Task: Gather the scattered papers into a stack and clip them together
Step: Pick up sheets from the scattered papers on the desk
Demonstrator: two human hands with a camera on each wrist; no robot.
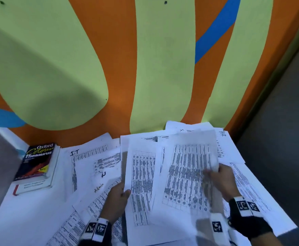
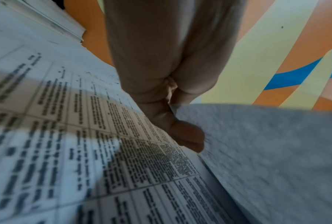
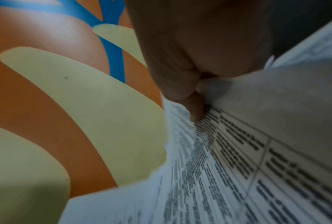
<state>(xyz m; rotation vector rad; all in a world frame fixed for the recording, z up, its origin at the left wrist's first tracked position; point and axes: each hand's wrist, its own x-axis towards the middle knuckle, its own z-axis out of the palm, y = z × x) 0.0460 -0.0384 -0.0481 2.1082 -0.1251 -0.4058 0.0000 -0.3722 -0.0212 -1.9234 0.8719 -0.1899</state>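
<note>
Several white printed sheets with tables lie scattered over the table. My left hand pinches the left edge of one sheet, thumb on top; the left wrist view shows that thumb on the paper's edge. My right hand grips the right edge of a lifted, blurred sheet that stands above the others; in the right wrist view the thumb presses on its printed face. More sheets lie flat to the left, marked "IT" and "Admin". No clip shows in any view.
An Oxford Colour Thesaurus lies on another book at the table's far left. A wall painted orange, green and blue rises right behind the papers. Dark floor lies past the table's right edge.
</note>
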